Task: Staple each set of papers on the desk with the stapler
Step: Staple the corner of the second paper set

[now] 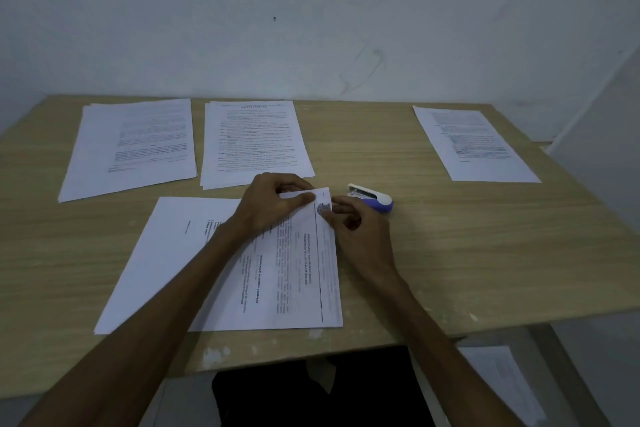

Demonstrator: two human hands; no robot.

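A set of printed papers lies sideways on the wooden desk in front of me. My left hand pinches its far right corner between thumb and fingers. My right hand presses fingertips on the same corner, just beside the left hand. A white and purple stapler lies on the desk right behind my right hand, apart from the paper. Three more paper sets lie farther back: one at the far left, one at the middle, one at the far right.
The desk stands against a pale wall, with another wall at the right. Below the desk's front right edge, a sheet of paper lies on the floor. Bare wood shows between the stapler and the far right set.
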